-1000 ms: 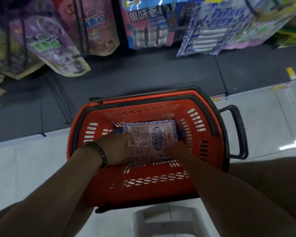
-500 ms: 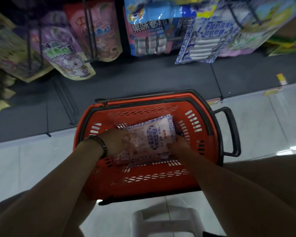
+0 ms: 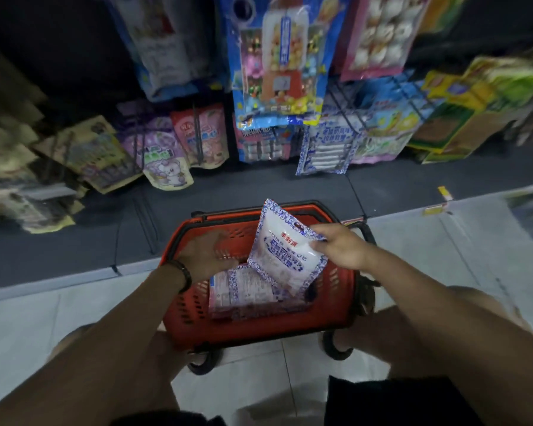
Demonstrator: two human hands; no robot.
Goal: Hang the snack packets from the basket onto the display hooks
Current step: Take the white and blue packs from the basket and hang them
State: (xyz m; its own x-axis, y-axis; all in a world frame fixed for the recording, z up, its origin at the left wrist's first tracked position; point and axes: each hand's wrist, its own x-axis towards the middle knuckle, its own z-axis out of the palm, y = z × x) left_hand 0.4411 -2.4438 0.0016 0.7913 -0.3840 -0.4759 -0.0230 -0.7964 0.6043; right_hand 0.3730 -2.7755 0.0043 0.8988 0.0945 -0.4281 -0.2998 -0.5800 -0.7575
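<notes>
Early days here. We're pinching packet [image 3: 285,253] by top corner with right hand [image 3: 339,247], holding it over basket [image 3: 259,330], mid-frame. Left hand [image 3: 208,255] hovering flat, fingers spread, empty. More packets [image 3: 243,290] sitting in basket; hooks [image 3: 197,133] upper frame waiting.

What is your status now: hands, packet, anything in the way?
Right hand pinches blue-white packet by its top edge, above red basket. Left hand open over basket. More packets inside. Way to hanging packets looks free.
</notes>
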